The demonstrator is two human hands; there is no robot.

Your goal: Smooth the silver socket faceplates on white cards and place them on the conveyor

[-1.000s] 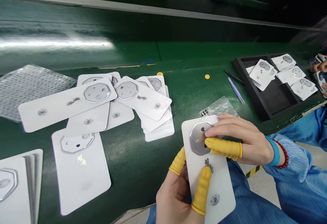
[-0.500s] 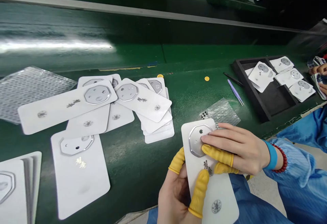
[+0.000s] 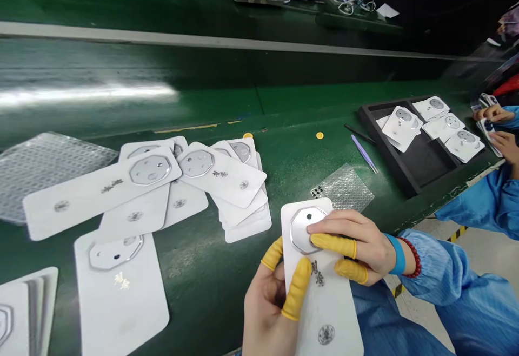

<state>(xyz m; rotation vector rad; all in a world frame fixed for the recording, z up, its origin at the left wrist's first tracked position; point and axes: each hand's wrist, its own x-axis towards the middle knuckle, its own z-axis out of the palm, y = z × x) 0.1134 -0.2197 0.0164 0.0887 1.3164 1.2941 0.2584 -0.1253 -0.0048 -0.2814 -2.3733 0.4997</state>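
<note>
A white phone back cover (image 3: 336, 312) with a silver octagonal camera frame (image 3: 299, 231) leans towards me, front right of the table. My left hand (image 3: 271, 296) grips its left edge, with a yellow-cotted thumb on the face and the other fingers behind. My right hand (image 3: 359, 239) lies over the cover from the right, fingers stretched out and tips touching the octagonal frame. Two of its fingers wear yellow cots. Whether a small part sits under those tips is hidden. Just beyond the cover lies a bubble-wrap piece (image 3: 346, 188) with small black round parts (image 3: 317, 192) on it.
Left of my hands lie overlapping white covers (image 3: 219, 175), a single cover (image 3: 121, 296) and a stack (image 3: 38, 307). Bubble wrap (image 3: 52, 166) is far left. Purple tweezers (image 3: 364, 153) and a black partitioned tray (image 3: 409, 185) lie right. A co-worker's hands (image 3: 497, 123) hold covers beyond.
The view has shifted slightly, so everything on the table sits a little lower and further left. Both hands keep the same hold, with the right fingertips still on the octagonal frame.
</note>
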